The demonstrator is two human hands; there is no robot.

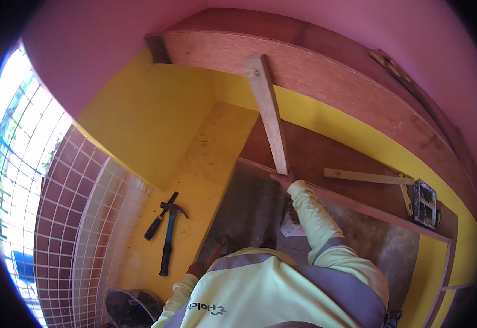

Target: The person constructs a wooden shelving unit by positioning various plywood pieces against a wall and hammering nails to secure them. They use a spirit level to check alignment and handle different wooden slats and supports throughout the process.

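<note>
My right hand grips the lower end of a wooden batten, whose upper end overlaps the reddish plywood board above. Low in the view, my left hand is mostly hidden by my body; a brown wooden handle shows just beyond it, and I cannot tell whether it is held. On the yellow ledge lie a blue-and-black claw hammer and a black-handled tool. Another batten rests on the brown shelf to the right, near a dark, stained rectangular object.
A long plywood board runs along the pink wall, with wooden pieces on top. A white wire grid fronts the bright opening at left. A dark bucket stands low at left. A pale object sits below the shelf.
</note>
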